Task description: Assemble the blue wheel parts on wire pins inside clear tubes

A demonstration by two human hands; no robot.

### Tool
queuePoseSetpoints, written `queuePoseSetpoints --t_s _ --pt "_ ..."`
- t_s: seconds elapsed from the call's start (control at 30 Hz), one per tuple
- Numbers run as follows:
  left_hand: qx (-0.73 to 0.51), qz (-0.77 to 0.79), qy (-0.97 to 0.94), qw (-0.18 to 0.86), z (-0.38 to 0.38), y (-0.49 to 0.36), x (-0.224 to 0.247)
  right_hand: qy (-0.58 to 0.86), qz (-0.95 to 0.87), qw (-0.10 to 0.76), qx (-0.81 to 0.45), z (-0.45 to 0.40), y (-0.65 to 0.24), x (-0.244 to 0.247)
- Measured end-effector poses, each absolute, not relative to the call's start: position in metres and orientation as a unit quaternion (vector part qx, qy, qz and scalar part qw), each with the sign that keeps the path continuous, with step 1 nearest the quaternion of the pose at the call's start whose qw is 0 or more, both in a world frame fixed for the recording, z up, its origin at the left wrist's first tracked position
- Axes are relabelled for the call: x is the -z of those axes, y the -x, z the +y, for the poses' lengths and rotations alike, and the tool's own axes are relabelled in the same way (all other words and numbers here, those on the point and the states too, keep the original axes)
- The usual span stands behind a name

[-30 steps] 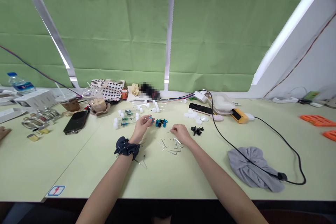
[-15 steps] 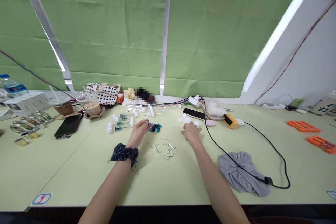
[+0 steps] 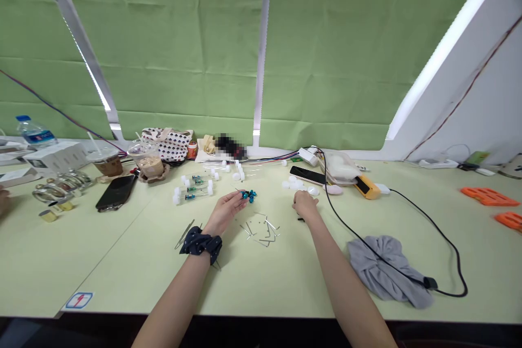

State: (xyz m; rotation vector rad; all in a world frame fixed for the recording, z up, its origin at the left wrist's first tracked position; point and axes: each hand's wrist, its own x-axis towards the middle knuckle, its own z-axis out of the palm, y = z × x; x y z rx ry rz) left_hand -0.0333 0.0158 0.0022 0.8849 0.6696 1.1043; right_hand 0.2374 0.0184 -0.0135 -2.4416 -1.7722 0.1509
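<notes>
**Fingertip work at two small clusters**

Left hand (image 3: 227, 211): thumb and fingers drawn together at the blue parts (image 3: 252, 196); pinch unclear. Right hand (image 3: 305, 205) bent over the black parts (image 3: 300, 219), fingertips hidden, grip impossible to tell. White caps (image 3: 292, 185) lay just to its far side; bent rods (image 3: 267, 240) lay between the hands, nearer. Judgement: good handling called for a light pinch, one part separated first, wrists clear of the rods.
</notes>
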Motion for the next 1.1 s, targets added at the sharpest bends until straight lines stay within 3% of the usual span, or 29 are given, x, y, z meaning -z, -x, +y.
queuePoseSetpoints --t_s 0.33,0.4,0.5,0.57,0.73,1.1 --pt "-0.451 0.259 -0.444 0.729 0.036 0.033 0.006 0.793 -0.572 0.186 -0.099 0.021 -0.235 0.002" --pt "-0.455 0.258 -0.444 0.728 0.042 0.032 0.006 0.734 -0.595 0.285 -0.161 0.02 -0.232 -0.002" --pt "-0.47 0.263 -0.437 0.721 0.049 0.03 0.003 0.541 -0.569 0.512 -0.349 0.018 -0.219 -0.004" --pt "-0.481 0.262 -0.432 0.717 0.05 0.027 0.001 0.426 -0.514 0.588 -0.457 0.016 -0.203 -0.002" --pt "-0.482 0.242 -0.446 0.714 0.041 0.021 0.002 0.301 -0.431 0.614 -0.589 0.012 -0.16 0.009" --pt "-0.479 0.256 -0.462 0.701 0.033 0.014 0.004 0.245 -0.329 0.644 -0.646 0.011 -0.143 0.027"
